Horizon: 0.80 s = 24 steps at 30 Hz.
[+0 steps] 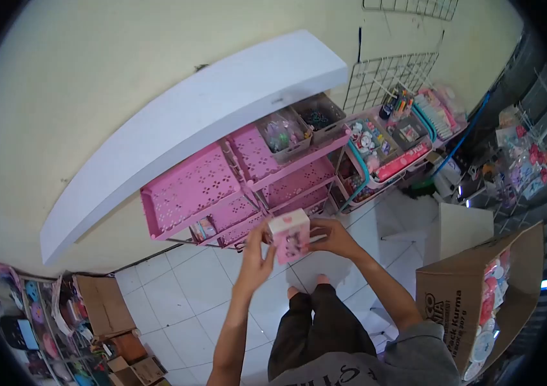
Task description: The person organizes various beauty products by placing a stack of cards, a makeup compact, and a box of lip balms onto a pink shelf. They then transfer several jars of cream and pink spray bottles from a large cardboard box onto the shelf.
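A small pink and white box (291, 239) with a dark printed picture is held up in front of me, between both hands. My left hand (259, 252) grips its left side, with the thumb along the lower edge. On the opposite side, my right hand (333, 238) has its fingers against the box; part of them is hidden behind it. Just beyond the box stands a pink tiered rack (190, 186) with perforated trays. Its upper right tray bears a clear bin (283, 135) of small bagged items and a grey bin (320, 119) with dark items.
A white curved shelf (209, 109) juts from the wall above the rack. To the right stands a trolley (389, 161) of small goods. A large cardboard box (447, 302) full of goods is close on my right. Shelving (42, 321) and cartons (138, 370) stand at lower left.
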Each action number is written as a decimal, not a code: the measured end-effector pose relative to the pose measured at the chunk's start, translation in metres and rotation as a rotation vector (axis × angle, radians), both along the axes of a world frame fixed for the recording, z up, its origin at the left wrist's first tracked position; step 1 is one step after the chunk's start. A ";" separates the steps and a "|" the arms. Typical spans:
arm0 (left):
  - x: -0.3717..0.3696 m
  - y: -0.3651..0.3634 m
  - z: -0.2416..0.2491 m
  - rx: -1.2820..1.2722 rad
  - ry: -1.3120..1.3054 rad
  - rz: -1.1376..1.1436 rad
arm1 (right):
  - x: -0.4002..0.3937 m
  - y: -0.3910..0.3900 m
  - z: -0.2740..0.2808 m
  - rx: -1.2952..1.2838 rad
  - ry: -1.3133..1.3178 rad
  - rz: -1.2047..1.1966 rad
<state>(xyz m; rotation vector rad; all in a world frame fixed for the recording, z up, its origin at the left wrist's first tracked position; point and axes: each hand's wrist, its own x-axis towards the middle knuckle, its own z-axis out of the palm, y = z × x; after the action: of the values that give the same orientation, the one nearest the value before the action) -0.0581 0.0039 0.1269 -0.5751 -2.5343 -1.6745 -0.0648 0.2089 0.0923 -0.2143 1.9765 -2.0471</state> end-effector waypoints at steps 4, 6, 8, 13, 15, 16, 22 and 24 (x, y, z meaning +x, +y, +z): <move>-0.002 0.029 -0.069 -0.092 -0.110 0.026 | -0.016 0.027 -0.079 -0.013 -0.194 -0.005; -0.008 0.047 -0.096 -0.056 -0.166 0.110 | -0.033 0.037 -0.109 0.003 -0.160 -0.032; -0.027 0.063 -0.120 0.001 -0.202 0.213 | -0.074 0.046 -0.132 0.029 -0.051 -0.044; -0.084 0.089 -0.173 0.161 -0.095 0.323 | -0.151 0.023 -0.195 0.068 0.105 -0.160; -0.103 0.092 -0.196 0.226 -0.190 0.514 | -0.170 0.005 -0.211 0.053 0.131 -0.180; -0.116 0.086 -0.208 0.259 -0.228 0.559 | -0.176 -0.003 -0.209 0.079 0.123 -0.206; -0.151 0.069 -0.248 0.367 -0.298 0.699 | -0.187 -0.058 -0.248 0.034 0.107 -0.404; -0.154 0.068 -0.262 0.310 -0.233 0.695 | -0.188 -0.072 -0.258 0.075 0.194 -0.556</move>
<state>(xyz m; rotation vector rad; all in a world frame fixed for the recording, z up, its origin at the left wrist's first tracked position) -0.2122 0.0717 -0.1347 0.4939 -2.1348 -1.8346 -0.2527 0.1368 -0.1657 0.1844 2.4393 -2.3361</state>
